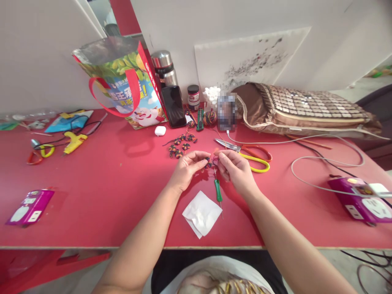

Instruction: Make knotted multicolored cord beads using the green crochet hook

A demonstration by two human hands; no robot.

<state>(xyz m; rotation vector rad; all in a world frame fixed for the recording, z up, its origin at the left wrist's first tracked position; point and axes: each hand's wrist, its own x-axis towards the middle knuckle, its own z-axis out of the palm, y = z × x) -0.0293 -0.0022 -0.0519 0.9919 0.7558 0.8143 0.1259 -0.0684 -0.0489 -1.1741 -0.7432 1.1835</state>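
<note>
Between the thumb and fingers of my left hand (190,167) is a small crocheted piece (208,163) in dark and orange yarn. My right hand (234,167) pinches the yarn (215,159) right beside it, the fingertips almost meeting those of the left. Just below the hands lies a green-handled crochet hook (218,190) on the red table. Several similar crocheted pieces (178,148) are strung out beyond my left hand. A ball of multicoloured yarn (210,118) sits further back, and a strand runs toward my hands. My fingers partly cover the work.
Large scissors (257,157) lie close to my right hand. A white tissue (202,214) is between my forearms. Behind stand a phone (174,107), a shopping bag (128,90) and a thermos (165,67). A white cable (275,142) crosses the right side near a purple power strip (358,198).
</note>
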